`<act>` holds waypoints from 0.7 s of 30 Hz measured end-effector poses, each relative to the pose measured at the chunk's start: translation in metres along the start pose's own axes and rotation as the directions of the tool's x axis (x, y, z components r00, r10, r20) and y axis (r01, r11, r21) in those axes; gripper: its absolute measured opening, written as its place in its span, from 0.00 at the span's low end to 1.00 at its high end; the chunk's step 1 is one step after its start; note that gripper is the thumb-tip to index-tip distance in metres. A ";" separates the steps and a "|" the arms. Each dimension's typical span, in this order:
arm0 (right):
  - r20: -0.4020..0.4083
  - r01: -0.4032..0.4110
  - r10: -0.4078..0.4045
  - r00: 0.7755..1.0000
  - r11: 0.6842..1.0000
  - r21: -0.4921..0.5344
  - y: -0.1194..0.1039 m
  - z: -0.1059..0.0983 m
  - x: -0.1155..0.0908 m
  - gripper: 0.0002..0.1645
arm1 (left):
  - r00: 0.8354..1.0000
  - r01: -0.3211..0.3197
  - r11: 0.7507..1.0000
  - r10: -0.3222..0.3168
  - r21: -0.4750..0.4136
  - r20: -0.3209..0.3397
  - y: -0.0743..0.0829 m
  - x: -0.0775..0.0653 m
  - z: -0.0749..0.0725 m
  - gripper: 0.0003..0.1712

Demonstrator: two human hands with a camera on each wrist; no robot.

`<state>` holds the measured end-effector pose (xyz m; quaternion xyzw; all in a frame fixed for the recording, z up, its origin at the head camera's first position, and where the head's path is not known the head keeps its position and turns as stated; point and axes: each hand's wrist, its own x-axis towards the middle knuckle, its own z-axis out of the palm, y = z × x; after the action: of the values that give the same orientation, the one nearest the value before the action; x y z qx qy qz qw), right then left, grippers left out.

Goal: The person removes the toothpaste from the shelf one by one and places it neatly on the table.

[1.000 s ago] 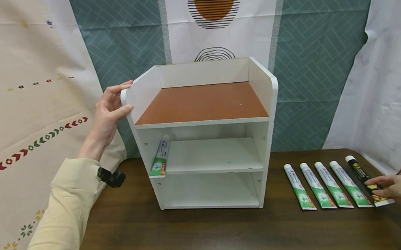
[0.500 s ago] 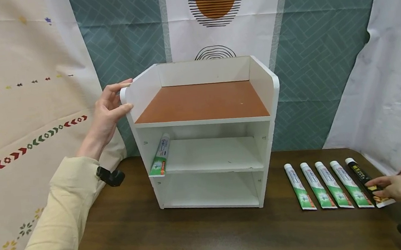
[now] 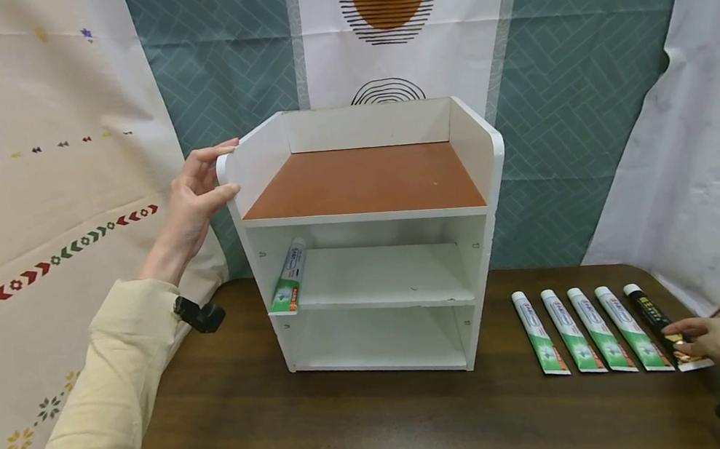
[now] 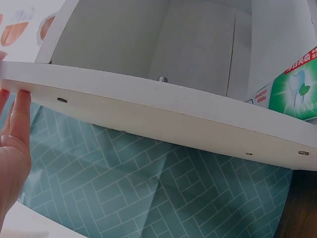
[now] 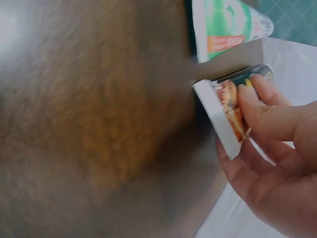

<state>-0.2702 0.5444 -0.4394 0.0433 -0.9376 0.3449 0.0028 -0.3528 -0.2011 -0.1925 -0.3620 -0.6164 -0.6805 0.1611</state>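
A white shelf unit (image 3: 378, 274) with a brown top board stands on the table. At its upper left corner, my left hand (image 3: 189, 202) pinches the side panel's edge, fingers above and thumb at the front. A green-and-white toothpaste tube (image 3: 288, 279) lies on the middle shelf against the left wall; in the left wrist view that toothpaste tube (image 4: 292, 91) shows past the panel. On the right, my right hand (image 3: 715, 341) grips a black toothpaste tube (image 3: 647, 310) near its flat end. The right wrist view shows the thumb across the black tube's printed end (image 5: 229, 99).
Several green-and-white toothpaste tubes (image 3: 539, 337) lie in a row left of the black one, white caps toward the back. The dark wooden table (image 3: 329, 432) runs in front of the shelf unit. Patterned cloths (image 3: 582, 84) hang behind and at both sides.
The view has shifted slightly. My right hand stays at the black toothpaste tube, its wrist drawn a little to the left. The left hand still holds the panel.
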 end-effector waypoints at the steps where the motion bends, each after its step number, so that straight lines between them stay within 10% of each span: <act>1: -0.017 -0.006 0.005 1.000 1.000 -0.019 0.002 0.000 0.000 0.11 | 1.000 0.001 1.000 -0.001 0.001 0.000 0.000 0.000 0.000 0.25; 21: -0.043 -0.056 0.056 0.997 0.998 0.011 0.012 0.003 -0.005 0.21 | 1.000 0.003 1.000 -0.003 -0.005 -0.003 0.000 0.000 0.001 0.25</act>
<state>-0.2657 0.5517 -0.4499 0.0093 -0.9365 0.3502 0.0134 -0.3526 -0.2003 -0.1919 -0.3604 -0.6150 -0.6829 0.1602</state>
